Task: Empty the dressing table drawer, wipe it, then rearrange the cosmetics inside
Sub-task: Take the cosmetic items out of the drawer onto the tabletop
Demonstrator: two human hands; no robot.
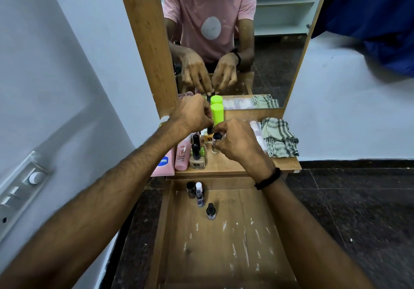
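The wooden drawer (224, 244) is pulled open below the dressing table top (226, 165). Three small nail polish bottles (210, 211) stand at its far left. On the table top my left hand (192, 115) pinches the black cap of an orange nail polish bottle (209, 136). Beside it my right hand (237, 142) grips a clear bottle with a black cap (215, 146). Other polish bottles (197, 157), a pink tube (182, 155) and a lime green can (217, 114) stand close by.
A checked cloth (280, 139) lies folded at the right of the table top. A pink Vaseline tube (163, 163) lies at the left edge. The mirror (268, 42) rises behind. A wall switch panel (22, 190) is at the left, dark floor at the right.
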